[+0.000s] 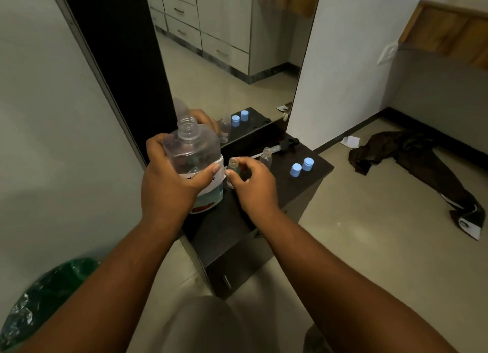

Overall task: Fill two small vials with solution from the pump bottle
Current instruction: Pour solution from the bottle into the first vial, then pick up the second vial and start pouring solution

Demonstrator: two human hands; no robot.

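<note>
Spilling is the main danger: the left hand [169,186] grips the open pump bottle [195,165] on the dark cabinet top [311,178], and the right hand [250,183] pinches a narrow vial [233,167] just beside it. A fast tilt can miss that small mouth. The second vial [266,157] stands behind, near two blue caps [301,167]. The bottle's label is unreadable.
</note>
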